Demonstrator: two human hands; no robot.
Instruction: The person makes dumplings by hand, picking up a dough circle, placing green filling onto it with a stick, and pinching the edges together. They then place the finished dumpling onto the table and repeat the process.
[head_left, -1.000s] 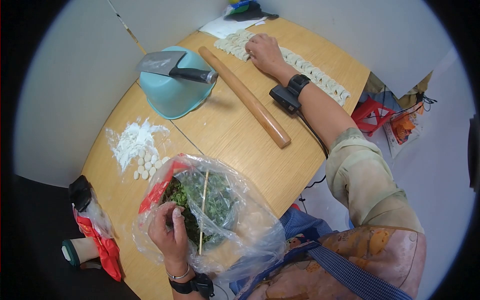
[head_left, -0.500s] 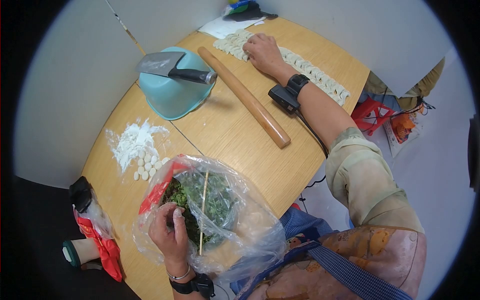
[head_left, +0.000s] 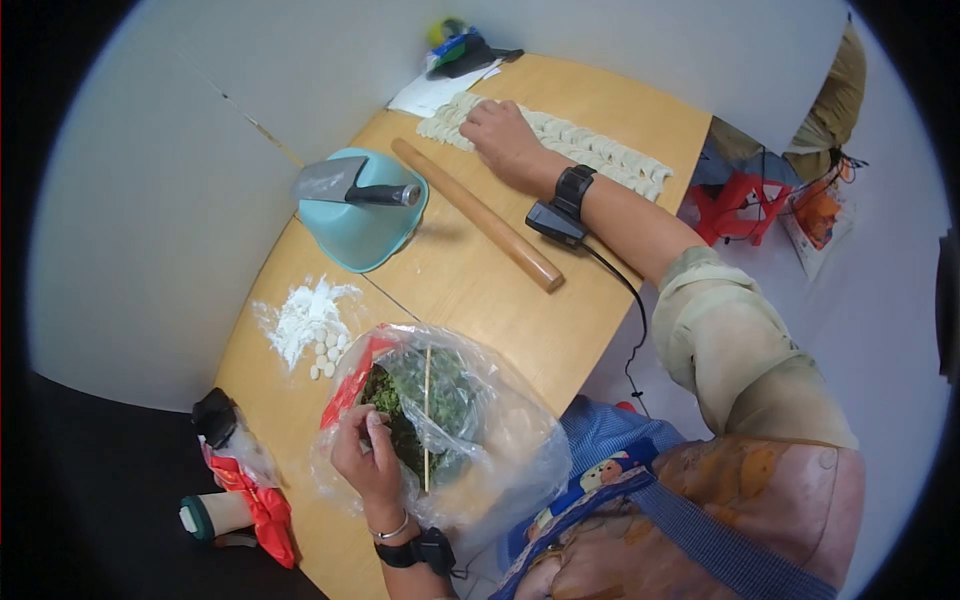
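Observation:
My right hand (head_left: 510,148) reaches across to the rows of pale dumplings (head_left: 600,155) at the table's far side. Its fingers are bent down and closed on a dumpling there; the fingertips are partly hidden. Low in the view, my left hand (head_left: 368,462) is held over the left edge of a clear plastic bag (head_left: 520,440). Thumb and fingers are loosely curled and apart, with nothing visible between them. Chopped greens (head_left: 385,395) show in the bag's opening, and a thin wooden stick (head_left: 427,420) lies across them.
A wooden rolling pin (head_left: 480,215) lies mid-table. A cleaver (head_left: 345,185) rests on an upturned turquoise bowl (head_left: 365,235). White flour (head_left: 305,320) and small dough pieces (head_left: 325,352) are at left. A black device (head_left: 555,223) with a cable hangs by my right wrist. Red stool (head_left: 740,205) beyond the table.
The camera view has shifted, moving the near part of the table rightward in the picture. My right hand stays at the dumplings, and my left hand stays by the bag.

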